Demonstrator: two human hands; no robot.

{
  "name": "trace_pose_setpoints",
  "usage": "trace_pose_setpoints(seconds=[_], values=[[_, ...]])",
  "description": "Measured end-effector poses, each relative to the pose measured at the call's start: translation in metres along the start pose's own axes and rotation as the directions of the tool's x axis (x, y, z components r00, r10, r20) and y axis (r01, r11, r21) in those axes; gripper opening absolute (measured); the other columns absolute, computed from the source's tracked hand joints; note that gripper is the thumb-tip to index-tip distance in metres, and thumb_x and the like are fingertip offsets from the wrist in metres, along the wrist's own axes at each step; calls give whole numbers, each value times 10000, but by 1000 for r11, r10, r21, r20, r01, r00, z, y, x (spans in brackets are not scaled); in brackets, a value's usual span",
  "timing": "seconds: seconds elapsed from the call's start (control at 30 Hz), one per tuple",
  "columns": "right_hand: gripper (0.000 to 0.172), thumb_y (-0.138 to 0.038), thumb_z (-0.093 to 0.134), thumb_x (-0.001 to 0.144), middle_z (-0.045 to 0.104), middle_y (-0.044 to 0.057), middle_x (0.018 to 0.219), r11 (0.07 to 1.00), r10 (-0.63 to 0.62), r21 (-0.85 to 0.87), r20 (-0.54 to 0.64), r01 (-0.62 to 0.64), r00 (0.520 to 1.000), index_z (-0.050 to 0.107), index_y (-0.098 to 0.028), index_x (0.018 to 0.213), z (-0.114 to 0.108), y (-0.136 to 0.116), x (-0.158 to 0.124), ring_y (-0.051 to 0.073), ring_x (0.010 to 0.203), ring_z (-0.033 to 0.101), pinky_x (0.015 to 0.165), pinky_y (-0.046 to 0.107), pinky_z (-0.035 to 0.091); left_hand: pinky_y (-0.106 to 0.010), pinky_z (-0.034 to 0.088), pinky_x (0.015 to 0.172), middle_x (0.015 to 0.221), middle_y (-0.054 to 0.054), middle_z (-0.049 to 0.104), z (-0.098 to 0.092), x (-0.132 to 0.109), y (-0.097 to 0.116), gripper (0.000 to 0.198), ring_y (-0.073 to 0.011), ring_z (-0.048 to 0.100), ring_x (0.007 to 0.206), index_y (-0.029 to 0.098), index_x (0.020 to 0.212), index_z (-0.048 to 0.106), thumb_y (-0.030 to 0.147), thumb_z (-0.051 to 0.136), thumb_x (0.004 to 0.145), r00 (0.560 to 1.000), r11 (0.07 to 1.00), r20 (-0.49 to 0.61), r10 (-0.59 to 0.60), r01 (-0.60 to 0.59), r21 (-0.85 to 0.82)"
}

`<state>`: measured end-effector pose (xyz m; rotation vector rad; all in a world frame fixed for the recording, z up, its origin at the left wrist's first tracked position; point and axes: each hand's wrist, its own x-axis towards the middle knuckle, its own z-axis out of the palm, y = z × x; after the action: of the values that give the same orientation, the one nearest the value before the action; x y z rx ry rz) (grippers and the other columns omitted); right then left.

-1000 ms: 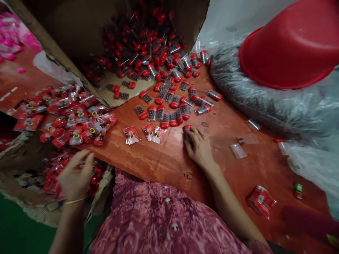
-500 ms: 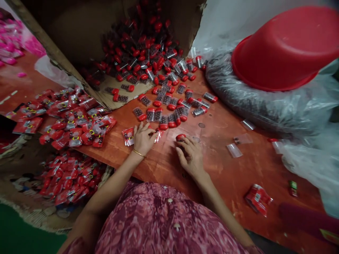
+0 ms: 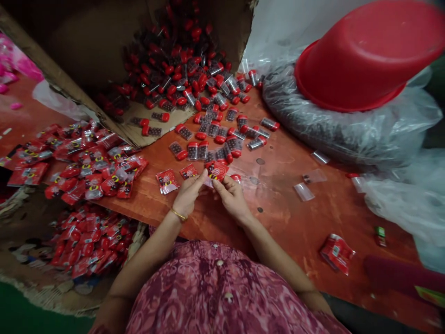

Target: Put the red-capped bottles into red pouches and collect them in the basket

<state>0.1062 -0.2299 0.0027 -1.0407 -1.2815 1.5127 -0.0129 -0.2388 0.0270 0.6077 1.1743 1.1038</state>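
Red sachet (image 3: 216, 170), bottom hidden by L hand (image 3: 189, 195), R hand (image 3: 232, 199)

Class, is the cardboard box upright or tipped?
Tipped: the cardboard box lies on its side, its open mouth spilling red-capped tubes across the table.

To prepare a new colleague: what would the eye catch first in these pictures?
First comes the big red plastic basin, tilted on a clear plastic bag of dark contents at the upper right. At the top centre, a tipped cardboard box spills many clear tubes with red caps onto the reddish table. In the middle, the left hand and right hand meet at a red sachet, with more sachets heaped at the left.
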Motion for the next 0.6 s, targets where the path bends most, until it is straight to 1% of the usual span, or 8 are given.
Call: trace_pose_setpoints(seconds=[0.07, 0.13, 0.23, 0.33, 0.4, 0.47, 0.53, 0.6], values=[[352, -523, 602, 725, 457, -58, 536, 998, 32, -55, 76, -27, 997, 513, -191, 646, -8, -1, -1, 73, 452, 403, 440, 215, 342, -214, 416, 550, 553, 11, 595, -3, 1, 0, 396, -89, 518, 537, 136, 607, 644, 517, 736, 544, 999, 999, 29, -18, 17, 45], [355, -524, 612, 716, 464, -56, 534, 995, 71, -80, 89, -64, 993, 518, -190, 643, -13, 0, -3, 75, 461, 405, 451, 217, 339, -207, 390, 544, 527, 23, 573, -5, 4, -3, 360, -78, 487, 526, 128, 581, 645, 457, 773, 513, 998, 993, -13, 55, -53, 103], [359, -544, 602, 712, 488, -50, 552, 993, 109, -35, -4, -109, 994, 535, -192, 691, -13, 4, -5, 82, 474, 426, 474, 223, 357, -205, 316, 499, 465, 51, 492, -3, 6, -11, 353, -58, 397, 483, 133, 499, 599, 447, 752, 553, 982, 976, -96, 161, -145, 162], [382, -574, 575, 717, 474, -53, 555, 993, 117, 17, -77, -116, 990, 501, -201, 677, -7, 10, -9, 85, 464, 424, 476, 228, 363, -210, 268, 480, 431, 68, 420, 2, 7, -21, 395, -51, 338, 463, 142, 442, 539, 458, 736, 574, 964, 966, -152, 217, -190, 173], [407, -590, 522, 750, 433, -59, 529, 996, 85, -3, -118, -86, 989, 444, -210, 627, -2, 14, -12, 84, 453, 394, 468, 230, 343, -209, 263, 480, 430, 70, 413, 6, 6, -25, 410, -49, 333, 464, 143, 432, 522, 461, 747, 559, 962, 972, -175, 212, -188, 143], [425, -590, 464, 789, 393, -60, 512, 996, 27, -77, -147, -39, 989, 401, -216, 596, 0, 16, -14, 88, 462, 367, 469, 233, 320, -204, 285, 491, 449, 66, 447, 10, 4, -28, 398, -51, 360, 478, 142, 452, 540, 461, 767, 527, 967, 984, -186, 175, -163, 78], [428, -575, 431, 816, 366, -57, 520, 986, -36, -164, -160, 10, 987, 383, -218, 585, -1, 15, -14, 92, 483, 349, 479, 237, 304, -199, 323, 514, 486, 55, 504, 12, 1, -26, 381, -55, 403, 501, 139, 494, 581, 461, 784, 497, 977, 992, -175, 126, -126, 10], [414, -554, 424, 829, 359, -54, 540, 972, -89, -227, -137, 56, 987, 394, -214, 595, -4, 13, -14, 93, 501, 337, 490, 239, 299, -199, 370, 549, 538, 37, 564, 11, -2, -22, 380, -63, 457, 533, 137, 557, 627, 482, 777, 501, 988, 997, -141, 65, -72, -41]])
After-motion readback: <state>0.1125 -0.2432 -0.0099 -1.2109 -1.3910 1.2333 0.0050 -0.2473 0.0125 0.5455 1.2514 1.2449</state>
